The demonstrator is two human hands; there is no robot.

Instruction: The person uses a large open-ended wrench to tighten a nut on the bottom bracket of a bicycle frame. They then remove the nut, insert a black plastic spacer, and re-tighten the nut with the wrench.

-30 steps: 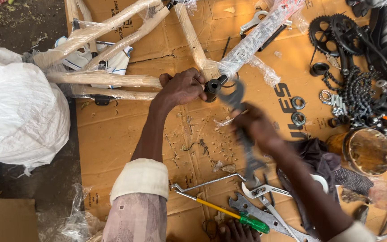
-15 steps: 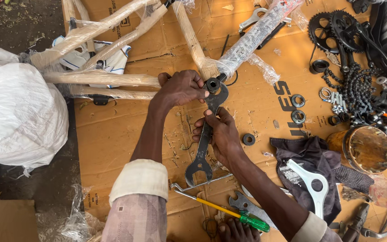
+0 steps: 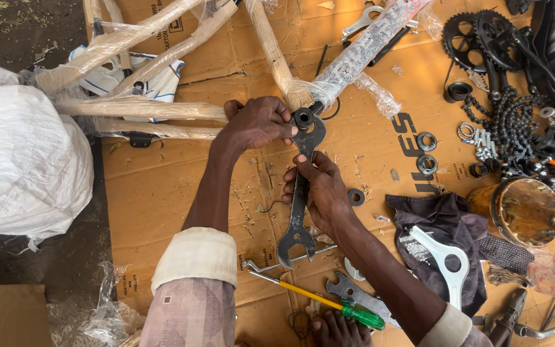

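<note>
Both your hands work a big double-ended spanner (image 3: 300,196) on the bike frame (image 3: 181,109) laid over cardboard (image 3: 162,186).

At nine o'clock sits a white plastic sack (image 3: 20,160), with the plastic-wrapped frame tubes running from it toward centre. Your left hand (image 3: 255,122) is closed around the frame's junction at the middle, thumb and fingers pressing beside the round fitting (image 3: 303,118). The spanner's upper jaw sits on that fitting; its shaft runs down toward six o'clock. Your right hand (image 3: 319,189) is clamped around the shaft just below the head. At six o'clock lie a screwdriver (image 3: 319,301) with green handle and a flat wrench (image 3: 361,299). A washer (image 3: 356,197) lies just beside your right hand. At three o'clock are a dark cloth (image 3: 441,222) and a round tin (image 3: 525,211); at two o'clock, chainrings (image 3: 476,35) and a chain (image 3: 512,125).
</note>
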